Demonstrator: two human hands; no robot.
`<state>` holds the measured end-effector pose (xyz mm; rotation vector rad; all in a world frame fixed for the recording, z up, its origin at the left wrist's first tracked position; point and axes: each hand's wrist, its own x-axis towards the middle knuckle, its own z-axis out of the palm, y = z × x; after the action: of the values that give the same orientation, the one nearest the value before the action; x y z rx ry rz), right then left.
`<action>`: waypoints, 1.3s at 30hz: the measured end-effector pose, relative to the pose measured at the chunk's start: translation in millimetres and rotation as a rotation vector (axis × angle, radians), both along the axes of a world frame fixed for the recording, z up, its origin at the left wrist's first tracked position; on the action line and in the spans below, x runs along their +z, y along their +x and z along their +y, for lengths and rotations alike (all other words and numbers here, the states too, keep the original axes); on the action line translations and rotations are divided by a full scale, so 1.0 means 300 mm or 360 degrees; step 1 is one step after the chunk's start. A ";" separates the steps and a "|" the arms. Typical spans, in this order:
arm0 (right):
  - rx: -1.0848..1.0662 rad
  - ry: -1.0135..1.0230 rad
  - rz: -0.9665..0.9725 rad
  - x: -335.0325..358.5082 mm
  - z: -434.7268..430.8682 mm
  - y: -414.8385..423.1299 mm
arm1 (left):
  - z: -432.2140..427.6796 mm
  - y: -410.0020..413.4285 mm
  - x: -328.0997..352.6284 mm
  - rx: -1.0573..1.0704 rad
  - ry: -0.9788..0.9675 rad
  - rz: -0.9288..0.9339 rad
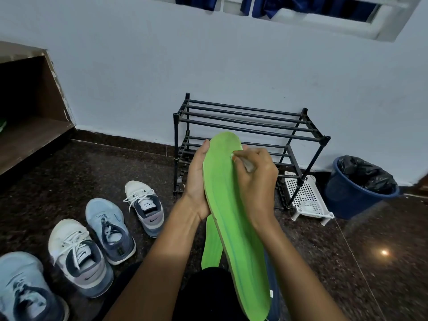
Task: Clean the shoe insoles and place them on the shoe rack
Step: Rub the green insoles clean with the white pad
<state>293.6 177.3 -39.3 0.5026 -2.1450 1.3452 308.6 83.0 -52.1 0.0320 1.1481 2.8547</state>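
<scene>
A: Surface and room?
B: Dark speckled floor [347, 262], pale wall [162, 77]; black shoe rack [250, 126] against it, 4 shoes [78, 256] at left.
A: Containers?
B: Blue bin [347, 200] holds a black bag [366, 172]; white perforated basket [305, 198] beside the rack, contents unclear.
A: Insole?
B: Green insole [227, 205] held before the rack: left hand [196, 179] grips its edge, right hand [257, 181] pinches a white item [247, 165] onto it.

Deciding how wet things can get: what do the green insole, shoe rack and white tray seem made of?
Green insole: probably foam, matte, with a thin tan edge. Shoe rack: dark tubes, likely painted metal, with corner joints. White tray: moulded plastic, perforated grid.
</scene>
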 end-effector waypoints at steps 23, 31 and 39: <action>0.0254 -0.0125 -0.0056 -0.038 -0.067 0.088 | 0.001 -0.006 -0.002 0.0044 0.0064 -0.0082; 0.0138 -0.0067 0.0043 -0.002 -0.033 0.023 | 0.003 -0.004 -0.006 0.0067 0.0013 -0.0071; 0.0120 -0.0152 0.0015 -0.010 -0.048 0.014 | 0.001 -0.006 0.000 -0.0002 0.0031 -0.0070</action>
<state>297.7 163.0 -42.4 0.5552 -2.0615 1.4760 307.0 83.4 -52.1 -0.0290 1.1119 2.8506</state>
